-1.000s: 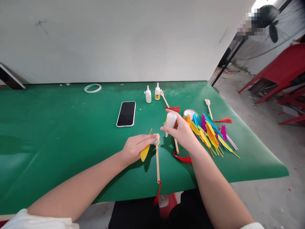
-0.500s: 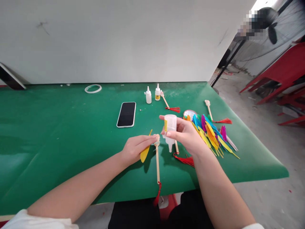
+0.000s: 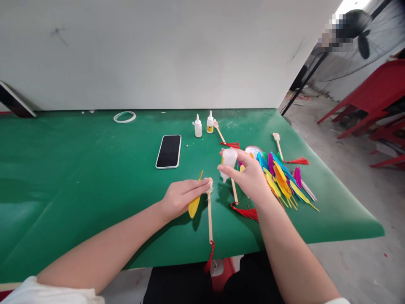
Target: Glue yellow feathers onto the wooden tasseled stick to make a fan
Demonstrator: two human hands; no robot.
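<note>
My left hand (image 3: 180,197) is closed around a yellow feather (image 3: 194,208), whose tip hangs below the fingers. Its fingertips also rest on the pale, bumpy head of a wooden stick (image 3: 209,217), which points toward me and ends in a red tassel (image 3: 209,259). In my right hand (image 3: 251,175), thumb and fingers grip a white glue bottle (image 3: 230,158), tilted with the nozzle downward above the table. Partly hidden behind it lies a second wooden stick (image 3: 234,193) with a red tassel (image 3: 247,212).
Many coloured feathers (image 3: 281,175) lie in a pile at the right, by a round dish (image 3: 253,150). Two more glue bottles (image 3: 198,128) stand at the back, near a phone (image 3: 168,151) and a white ring (image 3: 124,117). Another tasselled stick (image 3: 279,148) lies at the back right.
My right hand has moved the glue bottle slightly up and to the right, away from the stick head, and the bottle leans more. The left hand has hardly moved.
</note>
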